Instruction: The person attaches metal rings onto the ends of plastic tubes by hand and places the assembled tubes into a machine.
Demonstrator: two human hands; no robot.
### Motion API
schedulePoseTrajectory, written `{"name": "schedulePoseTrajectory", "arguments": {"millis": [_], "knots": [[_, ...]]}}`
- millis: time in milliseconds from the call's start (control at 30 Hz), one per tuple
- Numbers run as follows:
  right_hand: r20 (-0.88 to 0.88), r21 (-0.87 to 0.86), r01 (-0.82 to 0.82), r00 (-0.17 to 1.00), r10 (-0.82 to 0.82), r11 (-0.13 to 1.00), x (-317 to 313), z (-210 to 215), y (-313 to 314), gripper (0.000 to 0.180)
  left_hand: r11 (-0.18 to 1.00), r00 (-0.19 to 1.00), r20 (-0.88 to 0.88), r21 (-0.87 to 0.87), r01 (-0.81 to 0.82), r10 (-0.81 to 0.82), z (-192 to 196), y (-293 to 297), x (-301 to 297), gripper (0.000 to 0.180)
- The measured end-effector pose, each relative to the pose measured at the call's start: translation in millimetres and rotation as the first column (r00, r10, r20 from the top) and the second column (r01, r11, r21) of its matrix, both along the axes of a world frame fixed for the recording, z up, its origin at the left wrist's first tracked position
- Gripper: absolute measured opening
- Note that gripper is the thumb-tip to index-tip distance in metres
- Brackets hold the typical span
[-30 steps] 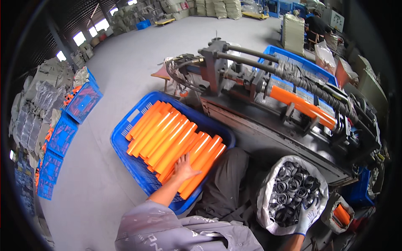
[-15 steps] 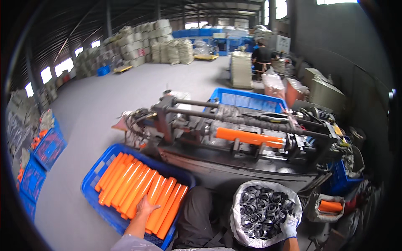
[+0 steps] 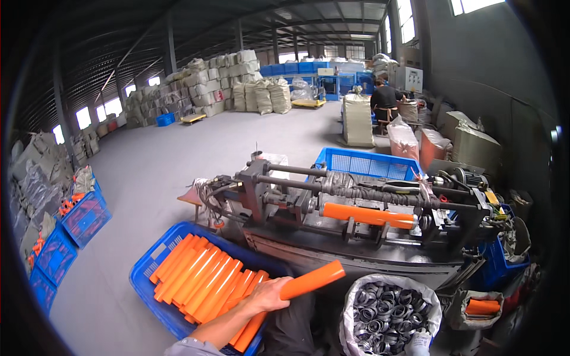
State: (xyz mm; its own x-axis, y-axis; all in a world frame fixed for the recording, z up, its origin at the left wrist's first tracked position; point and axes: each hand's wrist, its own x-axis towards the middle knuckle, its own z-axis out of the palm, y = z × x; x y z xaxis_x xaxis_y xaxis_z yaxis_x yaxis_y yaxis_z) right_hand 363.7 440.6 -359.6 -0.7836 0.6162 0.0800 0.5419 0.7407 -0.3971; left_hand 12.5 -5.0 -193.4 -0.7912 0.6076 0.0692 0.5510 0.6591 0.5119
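Observation:
My left hand (image 3: pixel 270 295) is closed round the near end of an orange tube (image 3: pixel 312 280), lifted and tilted over my lap. Several more orange tubes (image 3: pixel 205 276) lie side by side in a blue plastic crate (image 3: pixel 140 283) to the left. At the lower edge my right hand (image 3: pixel 419 343), in a white glove, is at the near right of a white sack (image 3: pixel 350 332) full of dark metal rings (image 3: pixel 389 317). Its fingers look curled; whatever is in them cannot be made out. Another orange tube (image 3: pixel 368 215) rests horizontally in a machine (image 3: pixel 285 221) ahead.
A blue crate (image 3: pixel 368 159) stands behind the machine. To the right is a small sack with orange pieces (image 3: pixel 482 307). Blue crates (image 3: pixel 86 219) line the far left. Farther back a person (image 3: pixel 387 98) sits beside stacked sacks (image 3: pixel 358 121).
My left hand has taken a tube from the crate and carried it up and right. The right hand remains at the ring sack, now lower in view. The whole view has shifted.

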Motion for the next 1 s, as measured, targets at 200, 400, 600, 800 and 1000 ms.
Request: {"name": "schedulePoseTrajectory", "arguments": {"millis": [200, 400, 600, 800, 1000], "knots": [[-0.081, 0.24, 0.098, 0.993, -0.08, 0.966, -24.3, 15.5, -22.9, 0.037, 0.957, 0.958, 0.013, -0.043, 0.286, -0.285, 20.8, 45.4, 17.8, 0.071], [-0.215, -0.291, 0.191, 0.942, -0.258, 0.938, -52.7, 50.6, -15.9, 0.03, 0.946, 0.946, -0.01, -0.021, 0.325, -0.325, 31.6, 64.2, 35.9, 0.062], [-0.379, -0.539, 0.205, 0.807, -0.453, 0.817, -47.5, 12.7, -16.6, 0.048, 0.897, 0.898, -0.006, -0.037, 0.44, -0.441, 31.3, 92.7, 58.6, 0.064], [-0.118, 0.012, 0.128, 0.985, -0.126, 0.992, -94.9, 30.3, -10.3, 0.074, 0.908, 0.908, 0.053, -0.026, 0.417, -0.416, 30.6, 93.6, 66.3, 0.063], [0.091, 0.17, -0.059, 0.995, 0.044, 0.984, -125.2, -7.8, -10.4, 0.046, 0.918, 0.916, 0.051, 0.028, 0.396, -0.397, 23.6, 89.7, 71.2, 0.061]]}}
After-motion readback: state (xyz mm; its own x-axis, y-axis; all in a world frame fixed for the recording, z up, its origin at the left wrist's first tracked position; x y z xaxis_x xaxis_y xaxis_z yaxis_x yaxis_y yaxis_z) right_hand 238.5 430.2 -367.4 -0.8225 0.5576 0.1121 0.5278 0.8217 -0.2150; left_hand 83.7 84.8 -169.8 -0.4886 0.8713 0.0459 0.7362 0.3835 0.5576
